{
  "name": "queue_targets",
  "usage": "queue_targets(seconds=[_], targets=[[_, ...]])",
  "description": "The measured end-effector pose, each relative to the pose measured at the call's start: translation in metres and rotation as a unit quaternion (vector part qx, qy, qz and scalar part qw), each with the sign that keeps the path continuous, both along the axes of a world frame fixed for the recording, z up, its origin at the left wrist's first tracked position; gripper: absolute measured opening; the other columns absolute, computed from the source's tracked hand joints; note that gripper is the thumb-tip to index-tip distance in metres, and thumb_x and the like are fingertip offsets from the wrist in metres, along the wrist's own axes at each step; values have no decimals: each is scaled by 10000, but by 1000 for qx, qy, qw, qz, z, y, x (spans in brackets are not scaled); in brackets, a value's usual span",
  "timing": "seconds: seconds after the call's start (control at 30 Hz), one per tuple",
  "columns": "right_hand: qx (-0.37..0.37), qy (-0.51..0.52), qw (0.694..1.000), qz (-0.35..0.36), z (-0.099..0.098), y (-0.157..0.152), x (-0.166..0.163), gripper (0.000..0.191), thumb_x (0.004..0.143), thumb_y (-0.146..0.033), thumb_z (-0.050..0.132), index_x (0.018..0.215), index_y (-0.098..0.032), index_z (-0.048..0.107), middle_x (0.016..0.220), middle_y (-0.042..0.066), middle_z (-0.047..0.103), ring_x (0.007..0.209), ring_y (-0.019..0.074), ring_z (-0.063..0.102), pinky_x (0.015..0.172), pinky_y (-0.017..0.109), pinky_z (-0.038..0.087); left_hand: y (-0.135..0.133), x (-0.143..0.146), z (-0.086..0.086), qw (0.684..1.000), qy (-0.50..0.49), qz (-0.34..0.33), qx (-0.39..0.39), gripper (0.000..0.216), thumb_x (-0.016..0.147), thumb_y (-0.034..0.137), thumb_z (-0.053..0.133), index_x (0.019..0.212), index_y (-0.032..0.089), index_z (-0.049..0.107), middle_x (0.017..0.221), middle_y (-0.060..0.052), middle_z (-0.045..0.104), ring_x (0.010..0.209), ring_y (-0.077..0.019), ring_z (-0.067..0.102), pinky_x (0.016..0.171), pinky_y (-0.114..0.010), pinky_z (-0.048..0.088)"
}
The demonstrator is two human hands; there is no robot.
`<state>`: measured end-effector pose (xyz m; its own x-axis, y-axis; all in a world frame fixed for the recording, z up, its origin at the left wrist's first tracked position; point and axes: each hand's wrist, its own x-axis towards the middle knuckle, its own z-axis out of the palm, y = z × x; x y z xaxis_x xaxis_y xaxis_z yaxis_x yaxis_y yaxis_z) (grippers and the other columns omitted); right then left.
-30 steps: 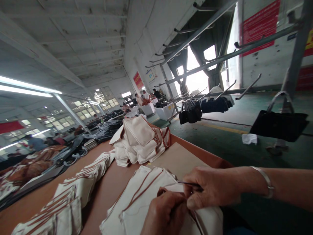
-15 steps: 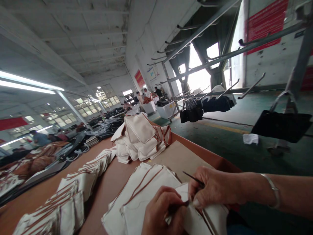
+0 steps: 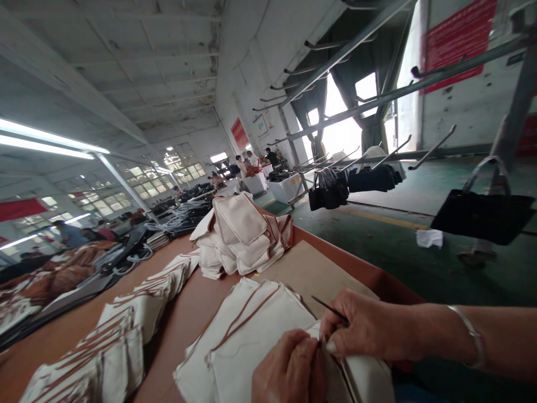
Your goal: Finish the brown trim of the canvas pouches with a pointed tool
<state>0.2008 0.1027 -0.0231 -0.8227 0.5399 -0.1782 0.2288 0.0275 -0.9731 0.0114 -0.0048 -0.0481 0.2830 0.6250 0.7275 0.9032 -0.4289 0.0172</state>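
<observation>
My right hand (image 3: pixel 364 330) pinches a thin dark tool (image 3: pixel 329 308), its tip sticking up and to the left, held at the edge of a cream canvas piece with brown trim (image 3: pixel 251 336). My left hand (image 3: pixel 289 372) is curled closed at the bottom of the view, gripping the same canvas piece close to the right hand. A silver bangle (image 3: pixel 472 336) circles my right wrist. The canvas piece lies on top of a flat stack of similar pieces on the brown table (image 3: pixel 188 313).
A heap of finished cream pouches (image 3: pixel 241 235) sits further back on the table. A row of fanned canvas pieces (image 3: pixel 126 324) runs along the left. Black bags (image 3: pixel 482 215) hang from metal racks (image 3: pixel 377 98) on the right. People work at distant tables (image 3: pixel 251 168).
My left hand has slid lower and closer to the right hand. The thin tool has tilted from level to pointing up and left. The view has shifted slightly.
</observation>
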Motion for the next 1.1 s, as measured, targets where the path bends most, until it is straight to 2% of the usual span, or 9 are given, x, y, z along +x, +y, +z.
queue_targets(seconds=[0.17,0.27,0.4,0.5,0.6,0.7,0.8,0.9,1.1], targets=[[35,-18,999,22,1,-1,-4,155,700,-213,615,803,-141,706,589,-50,509,551,74,385,462,172,260,-4,7,-9,995,70,71,12,239,839,55,531,1011,200,612,849,-52,748,632,-167,699,576,-237,537],[33,-2,998,52,-1,-3,-5,90,705,-209,583,714,-142,643,570,-62,448,537,68,353,457,173,262,-5,8,-5,991,103,81,4,210,838,29,522,958,189,588,835,-55,736,605,-168,681,563,-251,514],[105,46,986,124,1,-3,-1,42,681,-137,517,644,-146,534,597,-66,414,568,67,391,519,161,328,0,5,7,993,92,10,-67,213,848,11,479,886,206,553,755,-36,652,581,-151,612,534,-228,462],[155,28,979,129,7,1,4,44,677,-120,500,658,-149,528,608,-66,411,572,67,405,513,163,318,4,4,16,990,-12,-49,-128,241,862,7,414,897,209,541,737,-18,574,623,-138,583,553,-209,427],[134,24,983,125,14,4,7,65,722,-164,539,661,-144,542,613,-64,397,565,64,377,509,172,307,4,5,24,952,-184,-46,-241,198,888,79,383,786,201,501,714,4,508,621,-118,514,565,-208,377],[103,28,989,102,14,3,8,31,725,-170,573,733,-146,591,610,-70,435,561,65,380,496,171,302,3,6,34,863,-300,-24,-407,164,879,200,419,734,192,495,649,33,437,579,-111,402,533,-223,304],[85,27,994,68,10,0,8,175,705,-147,617,879,-160,624,578,-90,419,523,63,352,454,180,253,2,6,41,794,-364,-22,-485,131,857,255,440,772,187,513,624,49,401,564,-112,359,525,-232,266],[76,54,994,63,6,-3,10,214,715,-141,641,924,-171,604,605,-90,416,542,68,353,463,184,252,0,6,46,779,-381,-20,-497,137,856,284,463,784,186,526,627,51,393,565,-113,338,526,-234,255],[68,72,993,57,8,-5,14,200,739,-76,560,913,-174,570,663,-72,457,608,81,395,529,190,305,-3,8,45,780,-380,-43,-495,293,910,450,506,823,175,559,698,26,449,658,-126,378,609,-241,288]])
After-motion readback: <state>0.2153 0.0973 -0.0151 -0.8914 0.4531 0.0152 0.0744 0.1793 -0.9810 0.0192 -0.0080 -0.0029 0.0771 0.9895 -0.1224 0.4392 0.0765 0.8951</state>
